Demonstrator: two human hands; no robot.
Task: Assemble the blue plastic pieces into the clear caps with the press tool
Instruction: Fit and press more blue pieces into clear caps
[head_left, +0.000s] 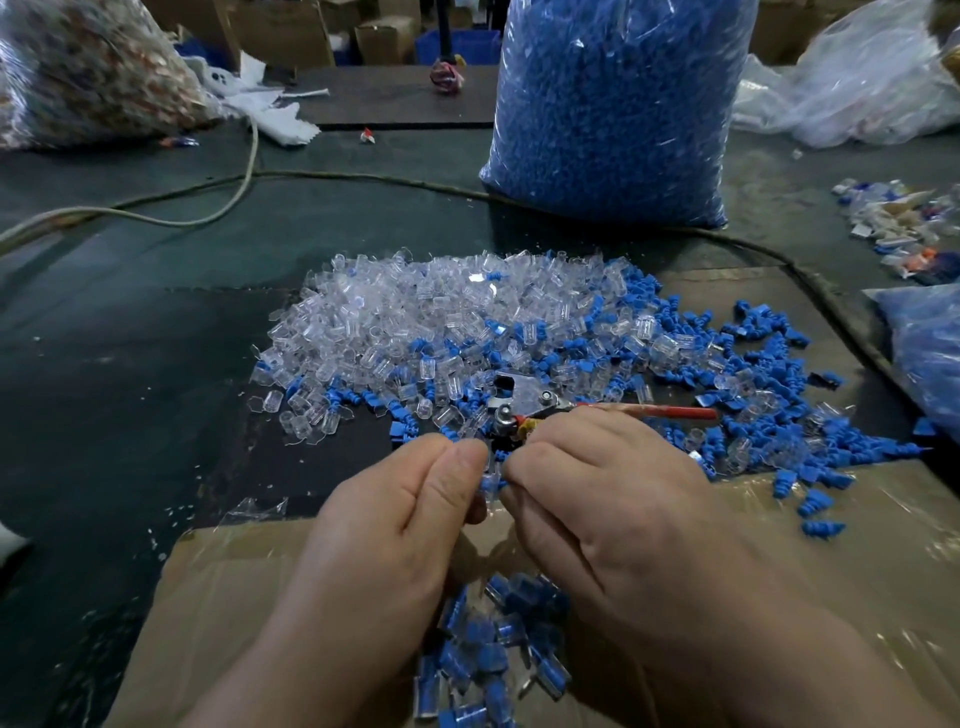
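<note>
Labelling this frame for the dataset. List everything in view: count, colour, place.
clear caps: large pile, transparent, table centre
blue pieces: many loose, blue, right of the caps and mixed into them
press tool: one, metal with red handle, at the pile's near edge
assembled pieces: small heap, blue inside clear, on the cardboard between the wrists
held piece: one, blue, between the fingertips
big bag: one, clear, full of blue, behind the pile
mixed bag: one, clear, far left
cardboard: brown, near edge
cables: two, one dark, one pale, across the table
left hand: pinches the held piece
right hand: pinches it from the other side
</note>
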